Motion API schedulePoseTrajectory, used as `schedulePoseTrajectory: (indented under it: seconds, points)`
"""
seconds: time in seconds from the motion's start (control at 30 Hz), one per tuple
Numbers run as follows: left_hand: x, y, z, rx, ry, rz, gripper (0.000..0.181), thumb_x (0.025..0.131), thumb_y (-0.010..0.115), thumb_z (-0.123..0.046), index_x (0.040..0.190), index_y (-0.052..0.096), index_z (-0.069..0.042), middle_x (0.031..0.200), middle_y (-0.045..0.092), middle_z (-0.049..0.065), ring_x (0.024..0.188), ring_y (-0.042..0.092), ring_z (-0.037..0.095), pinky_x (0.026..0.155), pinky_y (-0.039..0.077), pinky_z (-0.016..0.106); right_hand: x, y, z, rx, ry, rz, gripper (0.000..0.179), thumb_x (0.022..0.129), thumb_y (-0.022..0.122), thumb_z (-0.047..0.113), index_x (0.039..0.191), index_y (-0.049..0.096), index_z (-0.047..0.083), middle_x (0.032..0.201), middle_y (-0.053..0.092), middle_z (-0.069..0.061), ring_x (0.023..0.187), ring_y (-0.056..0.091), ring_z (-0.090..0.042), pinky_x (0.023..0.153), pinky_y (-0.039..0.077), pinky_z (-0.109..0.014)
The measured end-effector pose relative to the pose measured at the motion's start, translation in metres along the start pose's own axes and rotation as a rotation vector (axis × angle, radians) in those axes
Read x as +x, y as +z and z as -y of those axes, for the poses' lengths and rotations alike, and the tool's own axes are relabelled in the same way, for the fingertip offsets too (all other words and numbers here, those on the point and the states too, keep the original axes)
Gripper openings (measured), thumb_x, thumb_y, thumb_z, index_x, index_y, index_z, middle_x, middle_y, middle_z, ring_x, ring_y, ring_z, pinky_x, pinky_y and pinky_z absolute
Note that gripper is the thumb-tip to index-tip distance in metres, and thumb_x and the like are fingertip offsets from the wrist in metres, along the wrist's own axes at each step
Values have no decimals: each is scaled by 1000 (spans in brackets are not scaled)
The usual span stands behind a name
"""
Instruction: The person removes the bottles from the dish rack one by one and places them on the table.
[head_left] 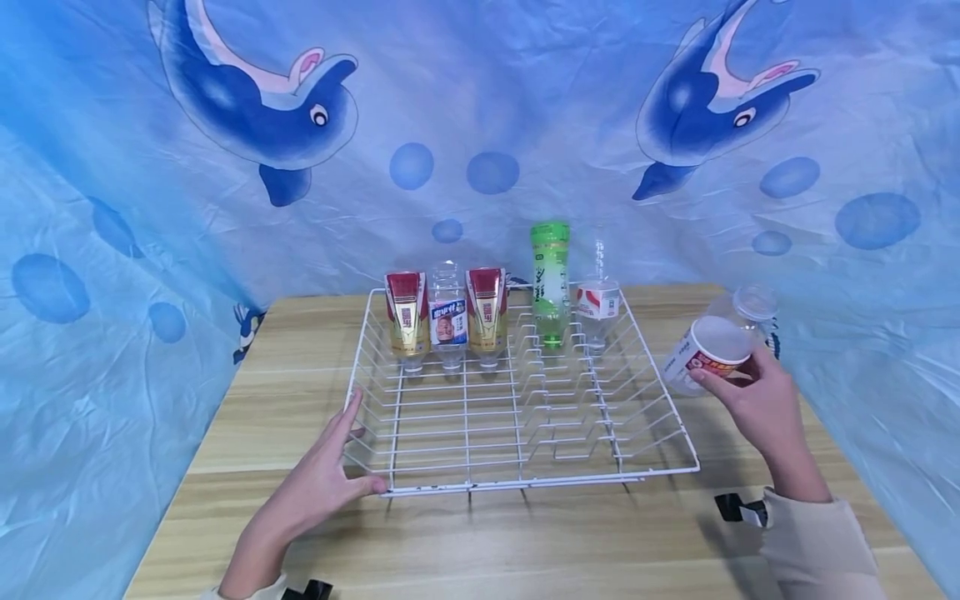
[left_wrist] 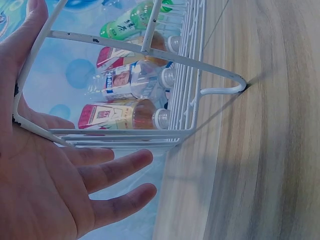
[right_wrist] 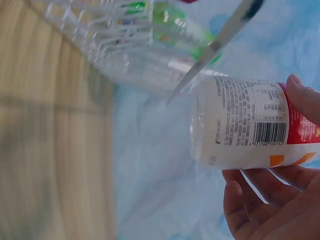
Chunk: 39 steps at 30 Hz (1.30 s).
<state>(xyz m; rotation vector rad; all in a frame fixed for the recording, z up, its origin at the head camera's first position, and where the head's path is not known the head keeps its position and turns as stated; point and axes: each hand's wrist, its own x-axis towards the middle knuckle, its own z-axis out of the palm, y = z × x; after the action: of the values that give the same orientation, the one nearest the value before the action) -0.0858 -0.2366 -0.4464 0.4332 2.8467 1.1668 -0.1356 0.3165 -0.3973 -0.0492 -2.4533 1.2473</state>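
Observation:
A white wire rack [head_left: 491, 485] stands on the wooden table. My left hand [head_left: 318, 483] rests against its front left corner, thumb at the front rail and fingers spread, fairly straight, along the left side. In the left wrist view, the rack's rim crosses the left palm [left_wrist: 40, 185]. To the right of the rack, my right hand [head_left: 765, 400] grips a white plastic bottle [head_left: 678, 367] tilted above the table. Its red and orange label and barcode [right_wrist: 270, 132] show in the right wrist view, the thumb across the label and fingers underneath.
Along the rack's back stand upside-down bottles: two red-and-gold ones [head_left: 407, 312] [head_left: 487, 308], a clear one with a blue label [head_left: 448, 321] between them, a green one [head_left: 551, 275] and a clear one [head_left: 597, 300]. A clear container [head_left: 754, 303] shows behind the right hand.

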Motion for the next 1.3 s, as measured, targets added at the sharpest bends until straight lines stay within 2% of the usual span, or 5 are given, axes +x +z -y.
schedulePoseTrajectory:
  seconds: [0.23, 0.43, 0.7, 0.93, 1.3]
  points:
    - [1, 1, -1, 13, -49, 3, 123, 79, 85, -42, 163, -1, -15, 158, 24, 31, 130, 48, 48, 103, 36, 72, 3, 3, -26, -69, 87, -50, 63, 86, 83, 22, 136, 53, -1, 116, 64, -14, 90, 55, 6, 70, 48, -5]
    - [1, 1, -2, 9, -66, -2, 123, 80, 84, -46, 163, -2, -16, 161, 21, 30, 132, 47, 47, 105, 34, 72, 4, 15, -51, -143, 159, 10, 72, 89, 79, 38, 138, 50, -7, 124, 61, -32, 109, 61, -37, 67, 43, -8]
    - [1, 1, -4, 16, -73, -5, 123, 80, 84, -46, 163, -3, -18, 162, 18, 29, 133, 45, 48, 106, 31, 72, 0, 31, -75, -177, 166, 75, 74, 89, 78, 41, 136, 49, -8, 124, 60, -34, 112, 59, -47, 76, 45, -23]
    - [0, 1, -4, 13, -75, -1, 123, 80, 84, -45, 163, -2, -18, 164, 15, 27, 135, 45, 46, 107, 30, 71, -5, 38, -81, -140, 203, 103, 81, 91, 74, 45, 142, 42, -8, 134, 54, -36, 120, 54, -52, 96, 47, -63]
    - [1, 2, -3, -3, -72, 0, 122, 80, 84, -42, 163, -3, -21, 165, 10, 24, 133, 47, 45, 108, 29, 71, -6, 40, -80, -111, 244, 120, 85, 92, 73, 46, 146, 36, -8, 139, 48, -37, 126, 49, -54, 99, 43, -66]
